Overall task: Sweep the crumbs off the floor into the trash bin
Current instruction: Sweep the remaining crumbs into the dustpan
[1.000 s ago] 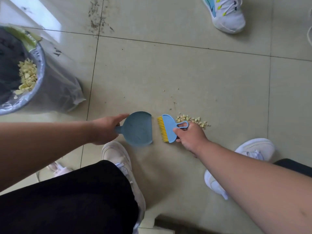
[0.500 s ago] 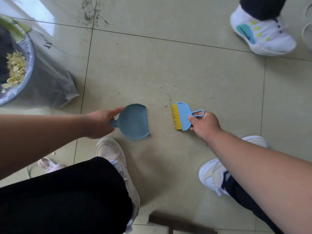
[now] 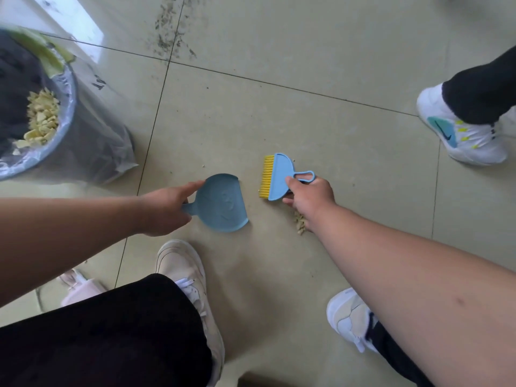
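My left hand (image 3: 164,210) grips the short handle of a small blue dustpan (image 3: 222,204) that lies on the tiled floor. To its right, my right hand (image 3: 310,197) holds a blue hand brush (image 3: 277,177) with yellow bristles facing the dustpan, a small gap apart. A little pile of pale crumbs (image 3: 300,226) shows under my right wrist, partly hidden by the arm. The trash bin (image 3: 69,107), lined with a clear bag and holding pale yellow crumbs, stands at the far left.
My own white shoes (image 3: 190,275) and black trouser legs fill the bottom. Another person's white sneaker (image 3: 460,135) stands at the right. Dark specks lie along the tile seam (image 3: 173,37) at the top. A stray crumb (image 3: 203,165) lies above the dustpan.
The brush has lifted away from the crumb pile and swung further from me; the crumbs now lie under my right wrist. The other person's foot moved down the right side.
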A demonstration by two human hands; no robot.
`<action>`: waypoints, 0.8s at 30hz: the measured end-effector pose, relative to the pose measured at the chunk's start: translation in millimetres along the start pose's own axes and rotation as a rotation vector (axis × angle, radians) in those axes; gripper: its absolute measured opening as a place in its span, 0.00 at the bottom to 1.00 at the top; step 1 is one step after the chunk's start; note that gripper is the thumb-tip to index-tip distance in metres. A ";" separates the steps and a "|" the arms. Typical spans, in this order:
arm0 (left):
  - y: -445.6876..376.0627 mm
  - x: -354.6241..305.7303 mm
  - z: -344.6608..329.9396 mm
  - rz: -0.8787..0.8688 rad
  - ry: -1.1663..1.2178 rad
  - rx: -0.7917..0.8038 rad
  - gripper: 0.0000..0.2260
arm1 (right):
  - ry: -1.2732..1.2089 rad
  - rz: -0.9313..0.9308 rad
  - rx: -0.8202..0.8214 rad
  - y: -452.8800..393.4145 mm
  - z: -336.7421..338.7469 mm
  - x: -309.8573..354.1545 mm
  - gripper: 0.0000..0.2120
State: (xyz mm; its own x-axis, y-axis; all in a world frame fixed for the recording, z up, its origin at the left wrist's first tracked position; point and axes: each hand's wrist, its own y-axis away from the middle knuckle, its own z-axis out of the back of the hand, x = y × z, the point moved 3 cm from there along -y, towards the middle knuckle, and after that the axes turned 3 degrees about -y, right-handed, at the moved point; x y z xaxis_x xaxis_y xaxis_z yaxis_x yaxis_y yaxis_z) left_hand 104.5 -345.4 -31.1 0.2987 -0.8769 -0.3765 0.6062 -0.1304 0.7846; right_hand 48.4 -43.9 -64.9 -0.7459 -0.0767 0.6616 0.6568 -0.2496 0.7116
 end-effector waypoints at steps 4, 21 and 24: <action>-5.7 -1.8 6.0 0.002 0.038 -0.025 0.37 | -0.129 -0.083 -0.051 -9.9 -12.8 0.2 0.05; 2.5 9.3 5.0 0.053 -0.045 0.006 0.41 | -0.252 -0.190 -0.270 -1.8 61.3 -34.6 0.05; 11.5 26.2 2.3 0.094 -0.037 0.017 0.42 | -0.230 -0.169 -0.186 4.0 39.5 -28.7 0.04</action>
State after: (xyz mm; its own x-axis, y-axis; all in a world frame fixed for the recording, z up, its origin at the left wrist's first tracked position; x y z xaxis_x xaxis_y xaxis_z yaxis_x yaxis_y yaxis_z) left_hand 117.5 -371.0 -30.8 0.3262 -0.9019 -0.2832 0.5644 -0.0545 0.8237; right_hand 76.8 -4.6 -71.7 -0.7842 0.1956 0.5888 0.4785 -0.4135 0.7746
